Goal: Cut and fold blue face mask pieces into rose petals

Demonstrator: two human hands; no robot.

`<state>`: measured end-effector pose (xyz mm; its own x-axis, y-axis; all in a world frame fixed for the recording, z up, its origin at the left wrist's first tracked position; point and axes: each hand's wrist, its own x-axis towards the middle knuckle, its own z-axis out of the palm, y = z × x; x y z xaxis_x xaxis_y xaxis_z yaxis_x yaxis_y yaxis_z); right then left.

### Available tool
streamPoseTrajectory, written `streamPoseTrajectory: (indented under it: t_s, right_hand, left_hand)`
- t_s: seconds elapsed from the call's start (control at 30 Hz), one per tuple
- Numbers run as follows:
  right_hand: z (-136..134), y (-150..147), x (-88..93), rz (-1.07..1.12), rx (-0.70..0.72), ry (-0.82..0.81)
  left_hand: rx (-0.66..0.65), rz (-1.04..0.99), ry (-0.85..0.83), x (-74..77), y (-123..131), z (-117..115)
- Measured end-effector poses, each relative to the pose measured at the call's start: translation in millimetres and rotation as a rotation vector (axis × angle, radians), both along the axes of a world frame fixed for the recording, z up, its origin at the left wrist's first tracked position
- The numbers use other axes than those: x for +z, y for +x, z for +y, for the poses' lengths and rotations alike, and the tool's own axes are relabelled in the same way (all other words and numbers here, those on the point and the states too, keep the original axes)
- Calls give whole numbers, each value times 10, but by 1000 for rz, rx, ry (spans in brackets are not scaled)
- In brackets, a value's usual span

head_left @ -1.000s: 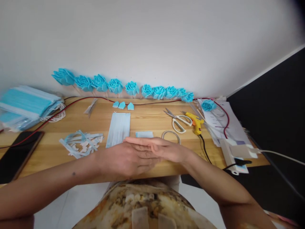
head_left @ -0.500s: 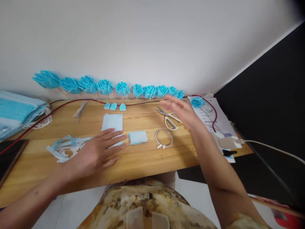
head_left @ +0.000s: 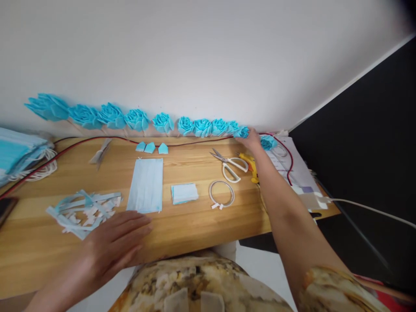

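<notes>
My left hand (head_left: 112, 245) lies flat and open on the wooden table (head_left: 195, 216), just below a light blue face mask (head_left: 145, 184) and beside a heap of cut mask strips (head_left: 82, 207). My right hand (head_left: 250, 141) reaches to the back of the table, resting at the last blue paper rose (head_left: 243, 131) of the row along the wall, next to a separate blue rose (head_left: 268, 142). Its fingers are partly hidden, so I cannot tell if they grip anything. My right forearm passes over a yellow glue gun (head_left: 251, 166).
White-handled scissors (head_left: 229, 164), a white elastic loop (head_left: 221, 194) and a small stack of folded blue pieces (head_left: 184, 193) lie mid-table. Three small blue pieces (head_left: 151, 147) sit near the red cable (head_left: 81, 145). A pile of masks (head_left: 16, 156) is far left; papers (head_left: 297, 171) at right.
My hands, joined a second ago, have parted. My right hand travelled to the back right by the roses; my left hand slid back toward the near edge. The view shifted right.
</notes>
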<state>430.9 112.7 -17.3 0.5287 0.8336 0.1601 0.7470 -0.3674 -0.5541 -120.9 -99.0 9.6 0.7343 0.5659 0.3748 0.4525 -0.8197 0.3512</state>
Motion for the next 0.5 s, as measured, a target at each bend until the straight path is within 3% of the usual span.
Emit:
streamPoseTrajectory:
  t_s: [0.2,0.5]
  right_hand:
    - [43,-68,34,-77,-14,-41]
    - [-106,-274,217,-155,43,-50]
  left_hand:
    - [31,-28,-21,-75,9,-25]
    - [-64,-62,-13,46,92,-22]
